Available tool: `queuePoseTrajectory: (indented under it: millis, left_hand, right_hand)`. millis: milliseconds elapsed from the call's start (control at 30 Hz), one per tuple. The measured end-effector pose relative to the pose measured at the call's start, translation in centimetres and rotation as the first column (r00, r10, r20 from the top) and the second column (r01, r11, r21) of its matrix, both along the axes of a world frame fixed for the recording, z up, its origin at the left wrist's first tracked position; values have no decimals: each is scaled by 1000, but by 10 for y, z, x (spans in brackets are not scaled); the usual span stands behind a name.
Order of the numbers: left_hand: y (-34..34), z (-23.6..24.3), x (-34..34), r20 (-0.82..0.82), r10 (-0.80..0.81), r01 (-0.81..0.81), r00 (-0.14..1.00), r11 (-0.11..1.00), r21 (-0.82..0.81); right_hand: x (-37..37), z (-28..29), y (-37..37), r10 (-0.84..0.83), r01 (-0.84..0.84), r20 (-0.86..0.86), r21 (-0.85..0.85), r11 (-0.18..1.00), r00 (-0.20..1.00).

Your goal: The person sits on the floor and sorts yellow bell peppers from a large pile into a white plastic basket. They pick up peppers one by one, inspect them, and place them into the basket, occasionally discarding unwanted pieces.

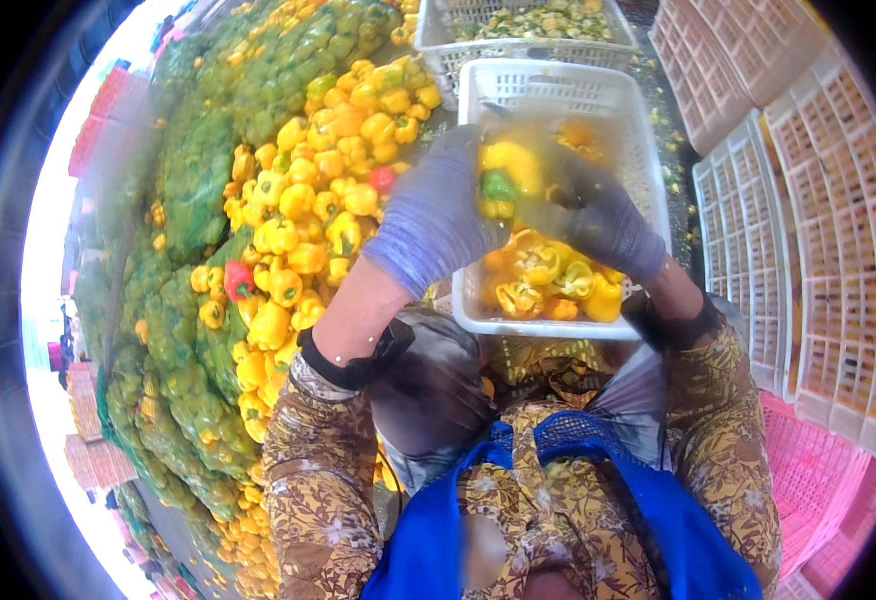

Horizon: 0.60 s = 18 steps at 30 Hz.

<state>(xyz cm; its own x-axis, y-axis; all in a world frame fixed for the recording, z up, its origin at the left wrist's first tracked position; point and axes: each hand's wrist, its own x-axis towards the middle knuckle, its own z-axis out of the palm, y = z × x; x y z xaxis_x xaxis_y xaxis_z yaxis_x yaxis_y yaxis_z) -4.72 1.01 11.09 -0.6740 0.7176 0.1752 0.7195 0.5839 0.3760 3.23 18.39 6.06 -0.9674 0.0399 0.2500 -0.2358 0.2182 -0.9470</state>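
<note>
My left hand, in a purple glove, is closed on a yellow pepper with a green patch above a white plastic crate. My right hand, also gloved, is curled at the pepper's right side; its blurred fingers hide whatever they grip. Cut yellow and orange peppers, some showing pale cores and seeds, lie in the crate beneath both hands, near my knees.
Loose yellow peppers, a few red, and green mesh sacks pile up on the left. Another white crate with pepper scraps stands beyond. Tall stacked crates line the right, with pink crates below.
</note>
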Motion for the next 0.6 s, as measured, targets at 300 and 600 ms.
queuePoseTrajectory:
  millis: [300, 600]
  left_hand:
    - [16, -10, 17, 270, -51, 31, 962, 996, 78]
    - [16, -46, 19, 70, -105, 87, 992, 971, 223]
  right_hand:
    - [29, 2, 35, 63, -61, -13, 102, 993, 998]
    - [16, -11, 15, -5, 4, -7, -76, 997, 1000]
